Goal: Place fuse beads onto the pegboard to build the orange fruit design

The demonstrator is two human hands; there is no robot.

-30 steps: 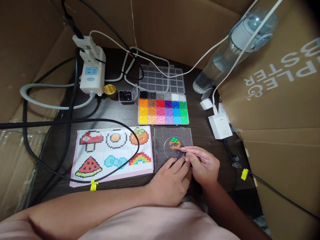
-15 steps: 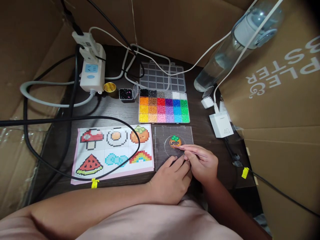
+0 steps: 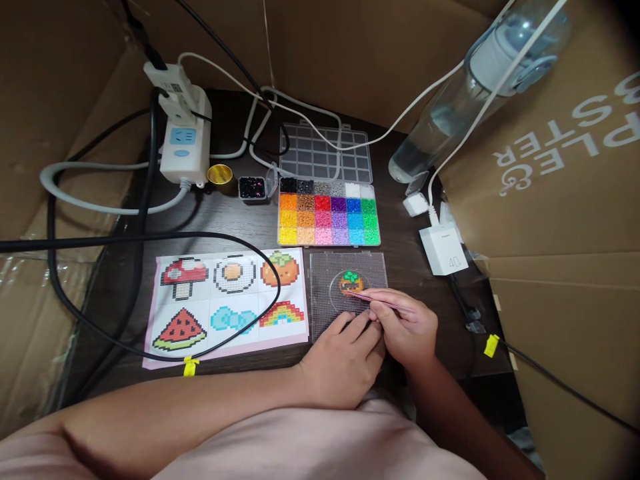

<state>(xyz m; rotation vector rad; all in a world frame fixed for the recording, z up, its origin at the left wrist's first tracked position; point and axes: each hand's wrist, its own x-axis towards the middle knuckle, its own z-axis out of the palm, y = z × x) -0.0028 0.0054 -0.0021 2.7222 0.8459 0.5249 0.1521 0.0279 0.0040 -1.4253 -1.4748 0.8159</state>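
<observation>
My right hand (image 3: 406, 330) pinches thin pink tweezers (image 3: 385, 301) whose tip rests at the lower edge of a small orange-and-green bead figure (image 3: 351, 282) on a clear square pegboard (image 3: 325, 270). My left hand (image 3: 344, 360) lies on the near edge of the pegboard, fingers curled down beside the right hand, holding nothing I can see. A sectioned box of coloured beads (image 3: 328, 211) stands just behind the pegboard with its clear lid (image 3: 325, 153) folded back. Left of the pegboard lies a pattern sheet (image 3: 225, 303) showing several pixel pictures.
A black cable (image 3: 135, 237) loops over the pattern sheet. A white power strip (image 3: 183, 137), a gold cap (image 3: 219, 175) and a small black-bead tub (image 3: 251, 188) sit at the back left. A clear water bottle (image 3: 465, 87) and white charger (image 3: 443, 248) are at the right. Cardboard walls surround the dark table.
The view shifted slightly. The tweezers' tip stays at the bead figure with only tiny movement; my left hand has not moved.
</observation>
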